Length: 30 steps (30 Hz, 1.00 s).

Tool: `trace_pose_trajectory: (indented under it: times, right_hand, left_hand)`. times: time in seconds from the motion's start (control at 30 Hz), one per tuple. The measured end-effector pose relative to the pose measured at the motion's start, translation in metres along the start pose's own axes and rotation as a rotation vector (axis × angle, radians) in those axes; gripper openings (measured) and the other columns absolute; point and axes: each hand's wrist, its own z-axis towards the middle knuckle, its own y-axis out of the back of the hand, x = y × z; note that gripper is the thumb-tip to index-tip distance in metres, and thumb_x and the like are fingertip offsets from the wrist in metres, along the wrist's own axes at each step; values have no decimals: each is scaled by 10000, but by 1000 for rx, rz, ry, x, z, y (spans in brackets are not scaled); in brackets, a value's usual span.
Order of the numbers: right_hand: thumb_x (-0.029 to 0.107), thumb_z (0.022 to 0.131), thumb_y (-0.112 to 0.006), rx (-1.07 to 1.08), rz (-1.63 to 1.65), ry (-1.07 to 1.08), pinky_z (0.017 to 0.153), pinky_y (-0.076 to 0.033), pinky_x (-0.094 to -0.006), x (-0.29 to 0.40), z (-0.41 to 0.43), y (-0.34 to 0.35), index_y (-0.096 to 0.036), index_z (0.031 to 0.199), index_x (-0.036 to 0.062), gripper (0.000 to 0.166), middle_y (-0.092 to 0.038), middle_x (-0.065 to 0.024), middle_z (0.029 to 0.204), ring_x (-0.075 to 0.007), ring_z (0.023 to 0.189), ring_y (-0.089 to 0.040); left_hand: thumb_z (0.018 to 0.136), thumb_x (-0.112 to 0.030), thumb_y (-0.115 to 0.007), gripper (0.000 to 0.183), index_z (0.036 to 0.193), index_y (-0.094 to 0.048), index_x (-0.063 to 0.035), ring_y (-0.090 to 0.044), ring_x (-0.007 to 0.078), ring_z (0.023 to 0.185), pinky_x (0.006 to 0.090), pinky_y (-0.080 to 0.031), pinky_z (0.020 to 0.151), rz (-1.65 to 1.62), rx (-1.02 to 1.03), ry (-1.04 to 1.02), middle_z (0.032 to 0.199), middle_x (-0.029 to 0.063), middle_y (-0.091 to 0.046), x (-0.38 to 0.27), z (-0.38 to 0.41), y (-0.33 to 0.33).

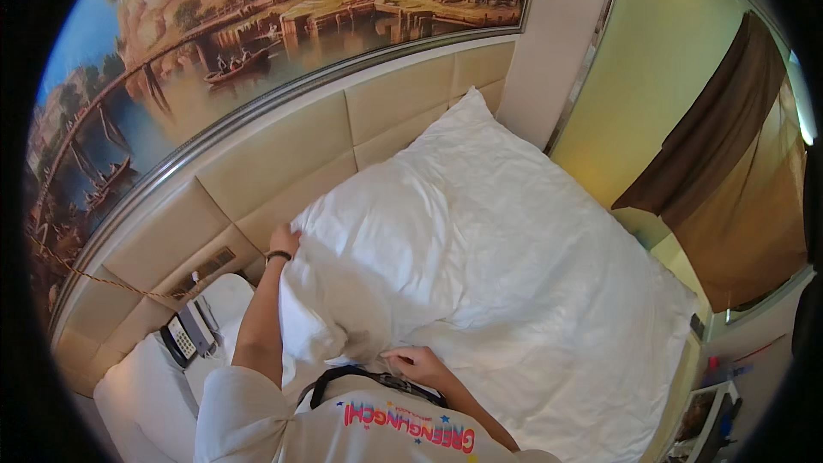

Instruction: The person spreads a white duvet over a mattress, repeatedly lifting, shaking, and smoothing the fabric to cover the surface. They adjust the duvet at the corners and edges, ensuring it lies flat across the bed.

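A large white duvet (514, 270) lies rumpled over the bed, one pointed corner raised near the padded headboard. My left hand (284, 241), with a dark band at the wrist, grips the duvet's edge beside the headboard. Close to my waist, my right hand (418, 363) has its fingers bent at the near edge of the bedding, by a bunched, shadowed fold. Whether these fingers pinch the cloth cannot be made out. A black strap (341, 374) crosses the front of my white shirt.
Left of the bed, a white nightstand (228, 289) bears a telephone (180, 337) and a grey box. The beige headboard (276, 148) runs under a large framed painting (257, 32). At right stand a glass panel (649, 77), a brown curtain (733, 206) and a shelf with small items (701, 411).
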Motion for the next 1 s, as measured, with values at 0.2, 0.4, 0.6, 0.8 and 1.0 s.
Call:
trace_pose_trajectory:
  times: [0.2, 0.4, 0.6, 0.8, 1.0]
  right_hand:
    - [70, 846, -515, -182, 85, -109, 558, -449, -236, -62, 14, 24, -650, 998, 33, 207, -609, -41, 677, -86, 592, -539]
    - [60, 822, -537, -556, -128, -43, 613, -453, -243, -57, 125, 75, -651, 977, 23, 195, -621, -79, 756, -126, 656, -551]
    - [250, 740, -658, -692, -884, -354, 747, -474, -365, -59, 284, 101, -607, 1050, 36, 380, -587, -184, 998, -300, 944, -558]
    - [343, 689, -674, -620, -1320, -942, 818, -484, -384, -149, 371, 109, -567, 1071, 6, 521, -583, -212, 1027, -343, 989, -554]
    - [83, 707, -514, -841, 554, -698, 678, -499, -331, -234, 413, 189, -518, 642, 85, 65, -523, -47, 641, -198, 661, -551]
  left_hand:
    - [848, -361, -525, 410, 1133, -534, -65, -591, 358, 832, 473, -464, 732, 133, 236, -298, 893, 194, -627, -51, -94, -42]
    - [859, -277, -501, 293, 1030, -544, -43, -611, 321, 719, 443, -470, 592, 60, 446, -709, 776, 149, -625, -109, -189, -73]
    - [820, -149, -487, 268, 1067, -517, -49, -615, 317, 694, 438, -479, 583, -17, 757, -975, 783, 144, -617, -101, -184, -70]
    - [779, -134, -548, 286, 1048, -501, -49, -612, 323, 813, 447, -485, 654, -135, 1027, -972, 844, 149, -621, -65, -115, -69]
    - [795, -171, -510, 171, 915, -562, -62, -599, 319, 770, 432, -468, 651, -205, 816, -887, 784, 135, -615, 2, -1, -35]
